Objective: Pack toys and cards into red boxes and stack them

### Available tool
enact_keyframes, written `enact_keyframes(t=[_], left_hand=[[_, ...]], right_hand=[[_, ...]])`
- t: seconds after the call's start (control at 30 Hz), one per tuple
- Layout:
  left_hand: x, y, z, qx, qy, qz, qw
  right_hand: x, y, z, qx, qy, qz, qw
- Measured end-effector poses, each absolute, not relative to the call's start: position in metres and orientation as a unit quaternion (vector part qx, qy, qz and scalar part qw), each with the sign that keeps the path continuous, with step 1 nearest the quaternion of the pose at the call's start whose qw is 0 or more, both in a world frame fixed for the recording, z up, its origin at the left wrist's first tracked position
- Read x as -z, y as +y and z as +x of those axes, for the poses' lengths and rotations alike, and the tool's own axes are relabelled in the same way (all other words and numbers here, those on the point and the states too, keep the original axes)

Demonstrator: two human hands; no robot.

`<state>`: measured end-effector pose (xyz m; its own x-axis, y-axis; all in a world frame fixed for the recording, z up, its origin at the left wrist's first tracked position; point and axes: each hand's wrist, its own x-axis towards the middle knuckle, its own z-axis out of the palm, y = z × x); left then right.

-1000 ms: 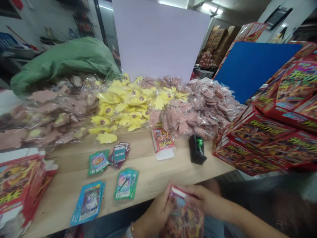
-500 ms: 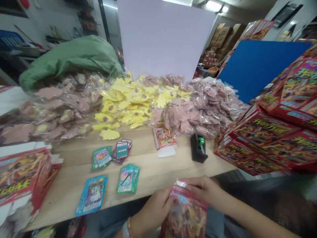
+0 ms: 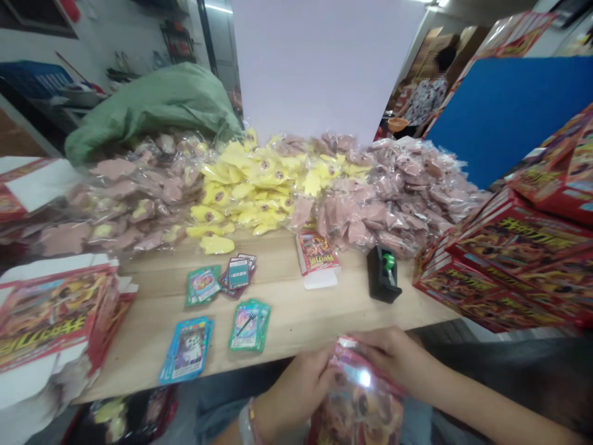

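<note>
Below the table's front edge, a red printed cardboard box (image 3: 361, 402) is held between my two hands. My left hand (image 3: 308, 383) grips its left side, a band on the wrist. On the upper right edge, my right hand (image 3: 386, 355) has its fingers closed around the box top. A bright glare lies on the printed face. Nearest on the table are a green-edged card stack (image 3: 249, 326) and a blue-edged card stack (image 3: 186, 351). Behind these lie another green stack (image 3: 202, 284) and a dark-red-edged stack (image 3: 238, 276).
A small red box (image 3: 318, 256) with a white flap lies beside a black tape dispenser (image 3: 383, 274). Bagged yellow pieces (image 3: 250, 185) and pink pieces (image 3: 380, 204) are heaped behind. Red boxes (image 3: 509, 247) are stacked right; flattened cartons (image 3: 50, 321) lie left. A person (image 3: 424, 99) stands far back.
The view has shifted, so the table things appear farther right. A person now shows in the background. Both hands still hold the box, whose top flap looks pressed flatter.
</note>
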<state>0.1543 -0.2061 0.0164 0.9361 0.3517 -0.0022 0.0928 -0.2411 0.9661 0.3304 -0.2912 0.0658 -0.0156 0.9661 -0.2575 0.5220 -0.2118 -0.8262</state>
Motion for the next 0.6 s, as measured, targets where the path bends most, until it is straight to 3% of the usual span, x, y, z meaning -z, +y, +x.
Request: enact_keyframes(t=[0.2, 0.27, 0.33, 0.47, 0.6], left_hand=[[-0.005, -0.207, 0.154, -0.097, 0.124, 0.754, 0.638], [-0.007, -0.202, 0.157, -0.086, 0.143, 0.73, 0.662], [-0.019, -0.194, 0.158, -0.066, 0.126, 0.737, 0.661], [-0.061, -0.169, 0.158, -0.018, 0.024, 0.851, 0.525], [-0.082, -0.148, 0.183, -0.125, 0.042, 0.934, 0.333]], right_hand=[[-0.076, -0.295, 0.324, -0.47, -0.625, -0.576, 0.239], [-0.067, -0.303, 0.313, -0.425, -0.644, -0.595, 0.226], [-0.055, -0.318, 0.303, -0.345, -0.624, -0.647, 0.271], [-0.038, -0.346, 0.317, -0.229, -0.512, -0.717, 0.415], [-0.045, -0.32, 0.384, -0.192, -0.18, -0.821, 0.507]])
